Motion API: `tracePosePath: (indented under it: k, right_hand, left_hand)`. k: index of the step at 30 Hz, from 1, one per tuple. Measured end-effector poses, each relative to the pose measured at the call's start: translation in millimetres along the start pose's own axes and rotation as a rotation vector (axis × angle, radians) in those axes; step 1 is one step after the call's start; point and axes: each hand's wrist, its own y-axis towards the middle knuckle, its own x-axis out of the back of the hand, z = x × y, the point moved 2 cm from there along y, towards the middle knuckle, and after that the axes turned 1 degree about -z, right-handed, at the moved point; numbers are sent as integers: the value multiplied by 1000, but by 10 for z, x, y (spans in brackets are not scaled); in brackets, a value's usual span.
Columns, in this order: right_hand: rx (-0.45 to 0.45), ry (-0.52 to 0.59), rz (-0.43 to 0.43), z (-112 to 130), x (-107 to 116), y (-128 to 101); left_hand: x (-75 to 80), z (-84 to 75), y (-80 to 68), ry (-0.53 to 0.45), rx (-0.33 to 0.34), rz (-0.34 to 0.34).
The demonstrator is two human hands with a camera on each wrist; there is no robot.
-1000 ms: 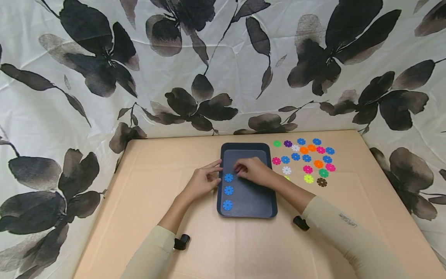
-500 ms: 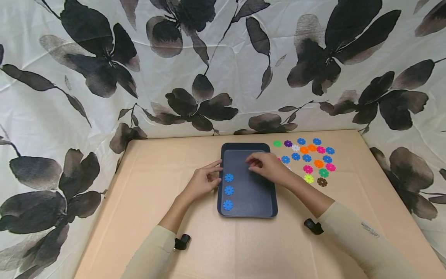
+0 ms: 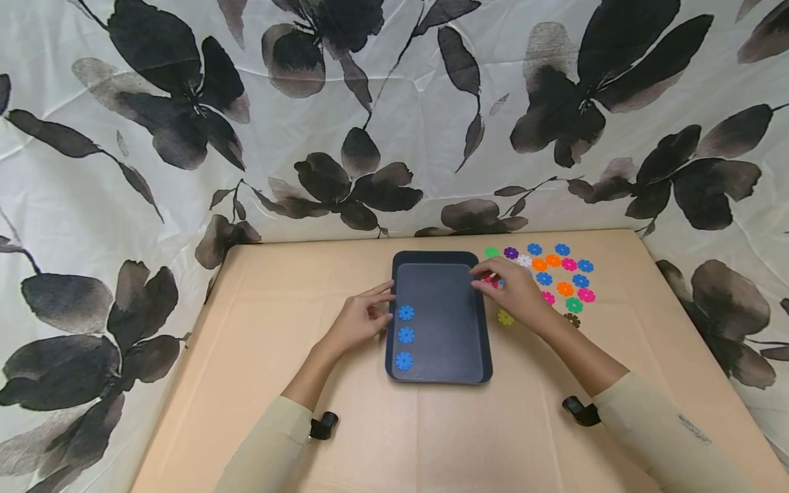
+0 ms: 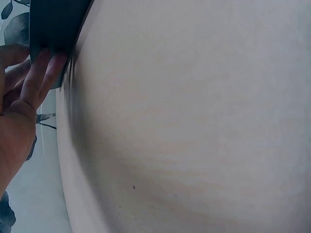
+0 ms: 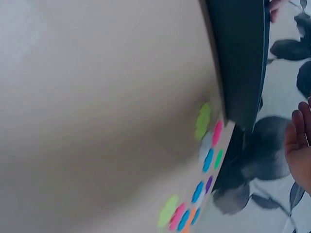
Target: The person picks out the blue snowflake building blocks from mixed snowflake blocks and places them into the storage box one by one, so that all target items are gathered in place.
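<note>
A dark rectangular tray lies mid-table; three blue toothed discs sit in a column along its left side. My left hand rests against the tray's left rim, fingers fairly straight, holding nothing. The left wrist view shows those fingertips touching the tray's edge. My right hand hovers just past the tray's right rim, over the nearest loose discs, its fingertips by a pink disc. I see nothing gripped in it. The right wrist view has the right hand off to the right of the tray.
Several loose discs in blue, orange, pink, green, purple, white and brown are spread right of the tray, with a yellow-green one nearest it. A black-and-white floral cloth hangs behind and beside the tan table.
My right hand has drawn out of the tray and moved right, over the loose discs. The left hand and the three blue discs have stayed put.
</note>
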Motion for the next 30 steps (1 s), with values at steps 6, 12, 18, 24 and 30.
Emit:
tracePosePath:
  k: [6,12,18,24,30]
  right_hand:
    - [-54,-13,-34,-297,121,-62]
    - [-70,-59,-25,-588,111,-71]
    - [-170,-122,49,-737,59,-47]
    - [-261,-159,114,-823,33,19]
    - [-271,-199,149,-899,33,72]
  left_hand:
    - [5,3,4,4,-1,-7]
    - [0,9,1,0,-23,-9]
    - [1,0,-2,-4,-18,-6]
    - [0,-1,6,-1,-13,-8]
    - [4,-9,11,-3,-8,-6]
